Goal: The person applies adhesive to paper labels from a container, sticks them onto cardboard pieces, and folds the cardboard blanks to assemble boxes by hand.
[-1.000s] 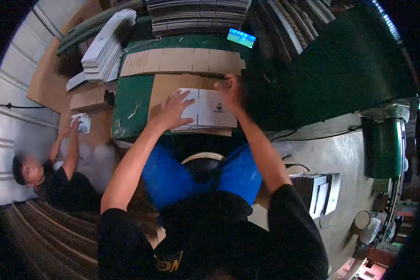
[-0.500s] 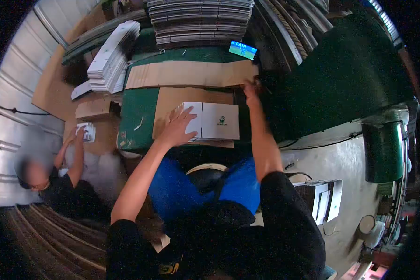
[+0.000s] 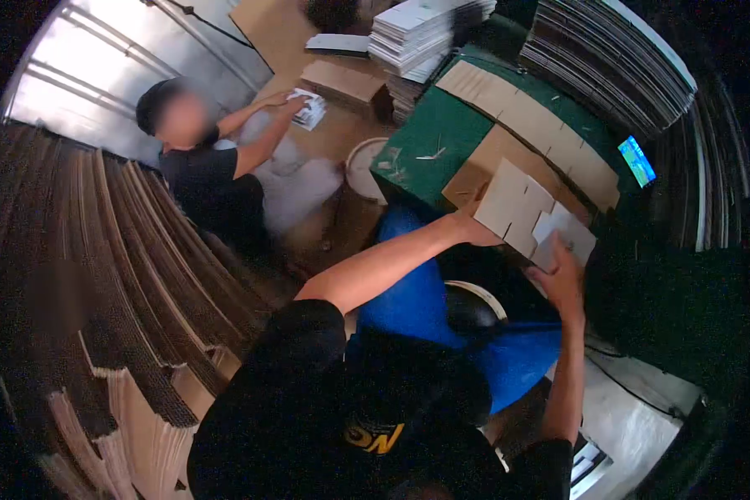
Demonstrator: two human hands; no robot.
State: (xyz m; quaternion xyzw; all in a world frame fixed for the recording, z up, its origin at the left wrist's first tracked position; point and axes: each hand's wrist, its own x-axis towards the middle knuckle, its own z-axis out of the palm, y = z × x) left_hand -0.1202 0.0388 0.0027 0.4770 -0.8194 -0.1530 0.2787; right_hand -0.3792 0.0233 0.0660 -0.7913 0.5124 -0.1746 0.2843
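Both hands are on a small stack of flat cardboard carton blanks (image 3: 515,200) at the table's near edge, tilted, with pale brown slotted faces and a whitish panel at the right end. My left hand (image 3: 477,225) grips the left end, its fingers partly hidden behind the cardboard. My right hand (image 3: 565,279) holds the right end, with fingers over the whitish panel and thumb spread toward the near edge. Beneath lies a brown cardboard sheet (image 3: 468,179). Farther back, a long slotted cardboard strip (image 3: 542,137) rests on the green table (image 3: 417,158).
Tall cardboard stacks (image 3: 608,62) stand at the back right, beside a lit phone (image 3: 637,162). White blanks (image 3: 408,42) are piled at the back. On the left, a co-worker (image 3: 212,167) handles a white piece (image 3: 308,110). Large cardboard stacks (image 3: 117,275) fill the lower left.
My view has swung left. My right hand has come from the long strip to the blanks' right end. My left hand has moved to their left end, and the blanks are now tilted.
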